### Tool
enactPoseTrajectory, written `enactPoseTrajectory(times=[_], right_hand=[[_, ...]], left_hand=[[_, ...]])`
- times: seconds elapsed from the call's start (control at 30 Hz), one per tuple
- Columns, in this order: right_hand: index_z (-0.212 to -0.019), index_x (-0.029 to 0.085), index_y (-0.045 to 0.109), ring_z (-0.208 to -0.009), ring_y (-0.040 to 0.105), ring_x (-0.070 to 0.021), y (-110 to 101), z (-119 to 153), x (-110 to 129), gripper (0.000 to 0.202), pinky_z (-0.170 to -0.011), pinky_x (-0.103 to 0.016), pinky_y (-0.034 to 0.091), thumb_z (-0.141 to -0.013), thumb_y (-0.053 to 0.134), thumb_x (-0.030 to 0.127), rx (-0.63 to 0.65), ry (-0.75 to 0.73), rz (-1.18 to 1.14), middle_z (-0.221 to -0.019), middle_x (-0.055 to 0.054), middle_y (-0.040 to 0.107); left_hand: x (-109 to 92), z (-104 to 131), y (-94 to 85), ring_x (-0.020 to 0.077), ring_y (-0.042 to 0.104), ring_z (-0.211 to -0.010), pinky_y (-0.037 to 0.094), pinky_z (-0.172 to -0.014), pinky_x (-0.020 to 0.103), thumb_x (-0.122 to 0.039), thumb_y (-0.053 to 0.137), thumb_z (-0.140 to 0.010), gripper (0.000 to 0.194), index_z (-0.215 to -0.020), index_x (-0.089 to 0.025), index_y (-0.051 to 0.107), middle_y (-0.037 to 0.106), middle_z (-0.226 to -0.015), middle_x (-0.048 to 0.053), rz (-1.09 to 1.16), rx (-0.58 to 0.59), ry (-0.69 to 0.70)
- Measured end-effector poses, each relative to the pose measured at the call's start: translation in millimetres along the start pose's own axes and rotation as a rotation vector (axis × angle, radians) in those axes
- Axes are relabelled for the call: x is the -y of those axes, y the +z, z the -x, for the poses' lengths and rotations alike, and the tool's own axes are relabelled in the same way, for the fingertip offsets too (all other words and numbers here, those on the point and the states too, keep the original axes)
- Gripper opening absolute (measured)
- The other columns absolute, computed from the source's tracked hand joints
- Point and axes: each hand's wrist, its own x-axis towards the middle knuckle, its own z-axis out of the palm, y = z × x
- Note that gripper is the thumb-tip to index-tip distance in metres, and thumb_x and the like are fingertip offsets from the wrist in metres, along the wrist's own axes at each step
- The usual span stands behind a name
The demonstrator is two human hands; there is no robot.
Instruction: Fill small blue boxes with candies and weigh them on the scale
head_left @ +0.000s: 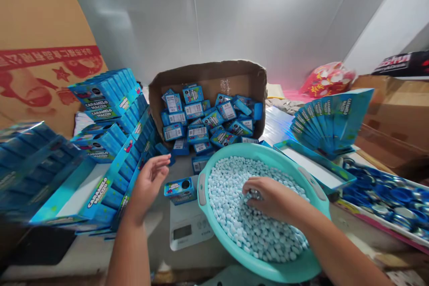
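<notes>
My right hand (pixel 264 195) reaches into a turquoise basin (pixel 259 271) full of small pale blue candies (pixel 231 219). Its fingers curl round a small shiny cup (pixel 254 195), partly hidden by the hand and the candies. My left hand (pixel 150 185) hovers left of the scale with fingers apart and thumb out, holding nothing visible. A small blue candy box (pixel 181 191) stands upright at the back of the white kitchen scale (pixel 191 232), part of which lies behind the basin's rim. I cannot read the scale's display.
Filled display trays of blue boxes (pixel 107 98) are stacked at left. Behind stands a cardboard carton (pixel 208 71) with loose blue boxes (pixel 197 134). At right are an open blue tray (pixel 308 165), fanned blue cards (pixel 328 120) and a bin of blue-and-silver lids (pixel 395 201).
</notes>
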Motion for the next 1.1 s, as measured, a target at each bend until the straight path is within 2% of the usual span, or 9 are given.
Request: enactPoseTrajectory(times=[0.1, 0.2, 0.3, 0.43, 0.57, 0.73, 0.83, 0.93, 1.1], right_hand=[[-0.096, 0.023, 0.072, -0.089, 0.065, -0.0240, -1.5, -1.4, 0.7, 0.015, -0.078, -0.035, 0.046, -0.082, 0.068, 0.023, -0.022, 0.035, 0.010, -0.100, -0.005, 0.072], [-0.098, 0.022, 0.072, -0.090, 0.065, -0.0248, -4.5, 0.1, 2.3, 0.015, -0.077, -0.036, 0.047, -0.084, 0.067, 0.023, -0.065, 0.062, 0.001, -0.100, -0.006, 0.071], [-0.117, 0.024, 0.069, -0.104, 0.065, -0.0264, -3.3, 4.8, 5.6, 0.030, -0.090, -0.039, 0.050, -0.087, 0.068, 0.028, -0.116, -0.027, -0.057, -0.120, -0.009, 0.066], [-0.147, 0.025, 0.054, -0.141, 0.042, -0.0417, 10.1, 6.8, 12.4, 0.086, -0.113, -0.056, 0.039, -0.073, 0.082, 0.058, 0.027, -0.175, -0.039, -0.155, -0.018, 0.042], [-0.149, 0.026, 0.053, -0.150, 0.025, -0.0473, 18.7, -6.8, 5.3, 0.095, -0.119, -0.066, 0.024, -0.070, 0.077, 0.073, 0.070, -0.184, 0.064, -0.163, -0.019, 0.033], [-0.157, 0.024, 0.043, -0.149, 0.025, -0.0475, 9.4, -44.3, -35.1, 0.109, -0.119, -0.062, 0.027, -0.066, 0.084, 0.068, 0.041, -0.154, 0.107, -0.163, -0.023, 0.027], [-0.158, 0.019, 0.040, -0.142, 0.034, -0.0480, 9.3, -65.5, -51.8, 0.128, -0.116, -0.059, 0.033, -0.050, 0.095, 0.058, -0.009, -0.112, 0.092, -0.157, -0.025, 0.033], [-0.155, 0.018, 0.046, -0.138, 0.040, -0.0456, 12.2, -72.4, -53.1, 0.123, -0.116, -0.056, 0.034, -0.048, 0.097, 0.051, -0.019, -0.151, 0.094, -0.151, -0.023, 0.042], [-0.142, 0.020, 0.060, -0.127, 0.057, -0.0358, 6.2, -59.4, -42.7, 0.102, -0.113, -0.044, 0.042, -0.052, 0.096, 0.050, 0.026, -0.255, 0.004, -0.138, -0.015, 0.061]], left_hand=[[-25.2, -50.7, 10.5, 0.0252, 0.066, -0.113, 0.053, -0.100, 0.039, -0.052, 0.058, -0.093, 0.038, -0.117, -0.022, 0.067, 0.070, -0.121, 0.010, -0.170, 0.153, 0.040], [-33.8, -89.7, 38.3, 0.0228, 0.068, -0.103, 0.055, -0.096, 0.039, -0.042, 0.075, -0.085, 0.034, -0.109, -0.018, 0.071, 0.072, -0.111, 0.006, -0.326, 0.440, 0.079], [-30.3, -102.8, 64.9, 0.0207, 0.068, -0.103, 0.056, -0.096, 0.041, -0.040, 0.068, -0.093, 0.034, -0.113, -0.012, 0.068, 0.068, -0.115, 0.006, -0.460, 0.605, 0.099], [-26.0, -98.5, 82.0, 0.0182, 0.068, -0.096, 0.059, -0.087, 0.035, -0.042, 0.062, -0.096, 0.034, -0.112, -0.012, 0.067, 0.067, -0.111, 0.005, -0.590, 0.662, 0.096], [-34.1, -101.6, 80.0, 0.0160, 0.067, -0.087, 0.058, -0.080, 0.034, -0.039, 0.065, -0.095, 0.027, -0.102, -0.013, 0.067, 0.069, -0.098, 0.003, -0.626, 0.612, 0.075], [-67.7, -98.9, 42.6, 0.0211, 0.065, -0.078, 0.052, -0.076, 0.032, -0.039, 0.081, -0.076, 0.026, -0.074, -0.018, 0.064, 0.067, -0.078, 0.005, -0.541, 0.354, 0.013], [-86.0, -73.8, 30.7, 0.0294, 0.068, -0.093, 0.052, -0.078, 0.035, -0.049, 0.074, -0.076, 0.036, -0.097, -0.021, 0.067, 0.073, -0.096, 0.009, -0.372, 0.163, -0.024], [-86.6, -43.2, 57.2, 0.0278, 0.069, -0.105, 0.054, -0.089, 0.038, -0.052, 0.067, -0.078, 0.047, -0.114, -0.022, 0.060, 0.073, -0.112, 0.008, -0.100, 0.069, -0.045], [-64.2, -18.5, 139.2, 0.0255, 0.072, -0.099, 0.058, -0.085, 0.037, -0.042, 0.066, -0.068, 0.045, -0.107, -0.021, 0.056, 0.075, -0.103, 0.006, 0.276, 0.021, -0.095]])
